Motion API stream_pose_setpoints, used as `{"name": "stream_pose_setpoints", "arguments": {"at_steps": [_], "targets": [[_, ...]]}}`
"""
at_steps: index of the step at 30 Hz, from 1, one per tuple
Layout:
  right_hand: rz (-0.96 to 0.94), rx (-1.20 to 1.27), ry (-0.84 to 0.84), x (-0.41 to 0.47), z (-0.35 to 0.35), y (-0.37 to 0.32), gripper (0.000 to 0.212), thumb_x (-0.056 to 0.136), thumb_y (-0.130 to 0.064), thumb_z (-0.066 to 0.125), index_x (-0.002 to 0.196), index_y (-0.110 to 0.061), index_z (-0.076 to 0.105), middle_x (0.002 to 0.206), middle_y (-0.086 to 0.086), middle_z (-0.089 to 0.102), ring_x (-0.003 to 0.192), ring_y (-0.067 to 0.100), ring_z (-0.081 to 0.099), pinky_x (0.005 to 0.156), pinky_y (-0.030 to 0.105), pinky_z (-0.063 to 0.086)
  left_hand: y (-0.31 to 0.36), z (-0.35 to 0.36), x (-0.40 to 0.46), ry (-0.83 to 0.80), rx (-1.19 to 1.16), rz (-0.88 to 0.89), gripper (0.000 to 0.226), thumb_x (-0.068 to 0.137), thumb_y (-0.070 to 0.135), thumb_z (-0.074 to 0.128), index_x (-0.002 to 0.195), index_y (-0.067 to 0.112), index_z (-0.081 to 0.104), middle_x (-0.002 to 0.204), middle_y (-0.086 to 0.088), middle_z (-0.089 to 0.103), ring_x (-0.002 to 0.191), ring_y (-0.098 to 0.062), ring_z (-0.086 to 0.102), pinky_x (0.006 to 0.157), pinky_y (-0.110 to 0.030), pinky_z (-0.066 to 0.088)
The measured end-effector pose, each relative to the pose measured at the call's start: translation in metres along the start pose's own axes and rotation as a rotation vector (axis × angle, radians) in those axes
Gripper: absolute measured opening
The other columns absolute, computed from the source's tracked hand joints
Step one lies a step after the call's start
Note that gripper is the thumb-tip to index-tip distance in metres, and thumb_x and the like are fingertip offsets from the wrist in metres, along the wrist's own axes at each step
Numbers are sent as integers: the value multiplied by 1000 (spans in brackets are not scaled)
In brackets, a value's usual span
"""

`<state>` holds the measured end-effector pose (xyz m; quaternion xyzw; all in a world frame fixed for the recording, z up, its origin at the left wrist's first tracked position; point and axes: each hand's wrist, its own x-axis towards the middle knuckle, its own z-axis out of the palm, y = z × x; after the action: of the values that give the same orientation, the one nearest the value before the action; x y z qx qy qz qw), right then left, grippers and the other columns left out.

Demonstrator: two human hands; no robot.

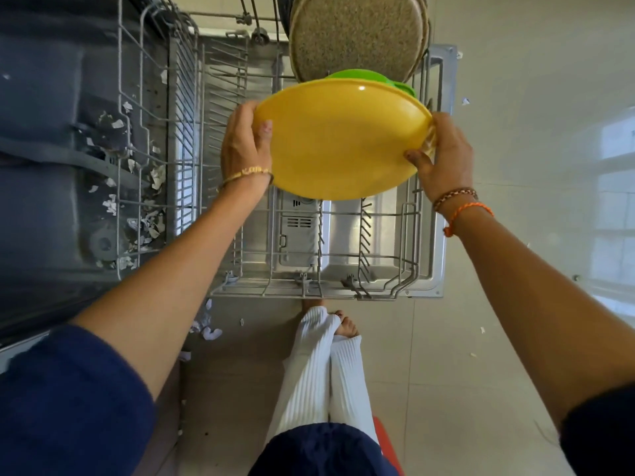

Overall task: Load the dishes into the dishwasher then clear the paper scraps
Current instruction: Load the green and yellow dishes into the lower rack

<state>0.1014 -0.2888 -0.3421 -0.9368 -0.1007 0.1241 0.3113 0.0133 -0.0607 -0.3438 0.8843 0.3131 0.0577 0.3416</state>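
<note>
Pale floor tiles surround the pulled-out dishwasher rack [309, 290]. I hold the yellow plate [340, 139] above the rack's far half, my left hand [245, 146] and right hand [443, 156] each curled round an opposite edge, so its width runs hand to hand. Just beyond it a green dish [364, 76] and speckled plates [357, 32] stand at the far right corner, crowding the next slot. I judge it needs tilting upright into the tines below. Paper scraps [144, 207] litter the rack's left edge.
</note>
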Motion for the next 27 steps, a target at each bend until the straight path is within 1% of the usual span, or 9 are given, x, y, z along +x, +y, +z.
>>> {"name": "stream_pose_setpoints", "arguments": {"at_steps": [2,5,8,10,15,18,21,25,27], "targets": [[21,52,-13,1,0,1,48,82,-9,64,127,-5,47,121,16,55,111,27,50,92,28,40,-4,-2,6,-16,-29,38,40,97,29,38,124,1,48,119,-16,55,108,-25,52,72,-16,29],[-10,213,81,-10,-3,-3,52,80,-8,63,128,-7,44,120,11,52,109,21,48,93,35,44,-6,-13,-3,0,-163,170,73,88,59,31,114,-7,50,95,-6,54,87,-18,52,67,-19,36],[-1,439,187,-19,-7,-10,57,81,-23,64,129,-20,36,121,5,48,109,24,52,88,34,49,1,-22,-13,-17,-283,178,86,77,68,23,110,-7,49,78,14,44,67,1,43,55,-8,34],[53,505,246,-19,-13,-19,59,79,-38,64,129,-29,33,129,7,48,114,25,53,90,37,50,13,-29,-12,-40,-328,133,85,76,77,27,109,2,49,72,14,43,61,7,41,52,-14,33],[357,618,200,-30,-26,-34,64,88,-40,56,141,-17,30,141,7,40,125,23,44,99,29,39,55,-52,1,-4,-382,-174,29,96,35,39,101,13,56,72,7,45,63,-4,41,55,-19,31],[506,648,156,-38,-28,-29,56,88,-37,57,136,-16,38,137,13,46,119,25,48,98,34,42,59,-57,16,-112,-234,-536,36,98,34,39,104,5,58,104,-3,54,95,-17,51,69,-26,41],[683,676,87,-44,-32,-23,39,89,-21,59,123,-3,55,125,17,57,97,20,52,68,21,45,45,-55,4,-354,-375,-709,47,93,29,51,129,0,46,132,-14,50,120,-29,48,97,-36,40],[845,699,22,-60,-38,-12,35,86,-17,63,114,3,60,103,19,63,72,21,51,55,24,41,26,-51,-33,-568,-389,-863,26,88,22,60,98,-2,57,113,-13,58,82,-24,59,71,-28,46],[892,692,3,-68,-38,-9,35,86,-19,63,113,2,60,91,13,57,69,20,51,56,26,43,20,-47,-43,-598,-383,-879,32,87,23,61,105,-3,57,116,-16,59,68,-17,54,62,-27,45]]}}
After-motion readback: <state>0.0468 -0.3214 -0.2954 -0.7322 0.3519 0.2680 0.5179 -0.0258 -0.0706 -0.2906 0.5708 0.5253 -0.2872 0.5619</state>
